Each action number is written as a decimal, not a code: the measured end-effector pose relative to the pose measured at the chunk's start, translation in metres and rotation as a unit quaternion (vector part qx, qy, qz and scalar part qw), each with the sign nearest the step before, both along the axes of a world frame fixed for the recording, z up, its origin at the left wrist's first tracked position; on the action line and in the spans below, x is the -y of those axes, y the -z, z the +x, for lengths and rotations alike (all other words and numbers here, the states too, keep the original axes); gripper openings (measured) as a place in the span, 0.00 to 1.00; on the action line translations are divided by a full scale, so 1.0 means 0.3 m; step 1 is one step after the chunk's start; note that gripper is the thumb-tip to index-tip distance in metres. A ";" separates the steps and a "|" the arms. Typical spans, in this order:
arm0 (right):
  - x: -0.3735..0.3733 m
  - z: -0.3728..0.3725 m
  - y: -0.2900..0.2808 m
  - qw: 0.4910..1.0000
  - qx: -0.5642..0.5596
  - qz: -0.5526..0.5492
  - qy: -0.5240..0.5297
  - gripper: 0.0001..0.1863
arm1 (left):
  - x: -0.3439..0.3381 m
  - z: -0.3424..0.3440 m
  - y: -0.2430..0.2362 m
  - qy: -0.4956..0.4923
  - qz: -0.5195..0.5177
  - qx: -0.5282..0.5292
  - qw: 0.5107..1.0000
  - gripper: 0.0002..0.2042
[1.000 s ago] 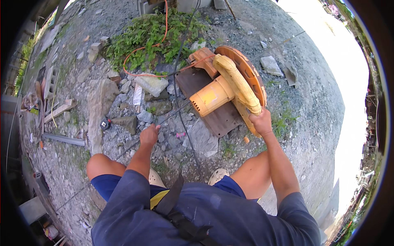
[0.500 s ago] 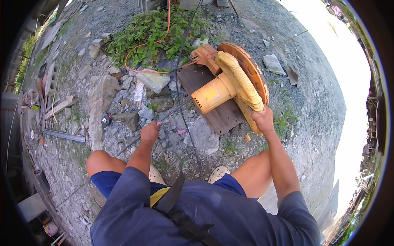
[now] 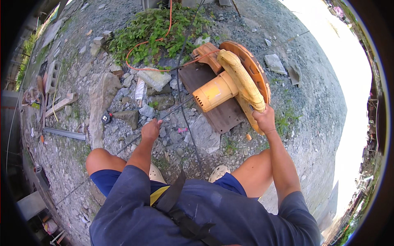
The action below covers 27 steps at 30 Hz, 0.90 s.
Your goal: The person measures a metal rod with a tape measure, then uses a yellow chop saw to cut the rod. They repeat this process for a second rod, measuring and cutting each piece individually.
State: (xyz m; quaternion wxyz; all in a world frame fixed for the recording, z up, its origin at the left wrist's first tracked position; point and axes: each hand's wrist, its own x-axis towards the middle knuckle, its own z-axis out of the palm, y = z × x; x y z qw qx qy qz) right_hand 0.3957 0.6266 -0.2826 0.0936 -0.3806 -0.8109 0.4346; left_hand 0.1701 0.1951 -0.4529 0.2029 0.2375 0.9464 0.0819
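A yellow and orange chop saw (image 3: 230,88) stands on its dark metal base (image 3: 213,110) on gravel ahead of me. My right hand (image 3: 264,119) is shut on the lower end of the saw's yellow handle. My left hand (image 3: 151,129) is down by the stones, gripping a thin dark steel rod (image 3: 172,111) that runs across the ground toward the saw base. I am crouched, knees bare, feet in pale shoes below the saw.
An orange cable (image 3: 147,45) loops through a patch of green weeds (image 3: 156,24) behind the saw. Broken concrete chunks (image 3: 154,78) and a long stone (image 3: 100,102) lie left. A small tape measure (image 3: 106,118) and a metal bar (image 3: 65,133) lie further left.
My left hand stays on the rod and has shifted slightly toward me. The right hand keeps hold of the saw handle, which looks slightly lower.
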 end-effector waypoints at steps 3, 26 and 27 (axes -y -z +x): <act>-0.010 0.002 0.013 1.000 0.014 0.021 -0.007 0.18 | 0.003 -0.004 0.002 0.002 0.002 0.001 1.000 0.23; -0.001 0.001 -0.006 1.000 0.004 0.002 -0.007 0.16 | 0.000 -0.001 0.004 0.009 -0.014 -0.003 1.000 0.23; -0.001 -0.002 -0.006 1.000 0.002 0.001 -0.006 0.16 | 0.001 -0.001 0.003 0.007 -0.014 -0.003 1.000 0.23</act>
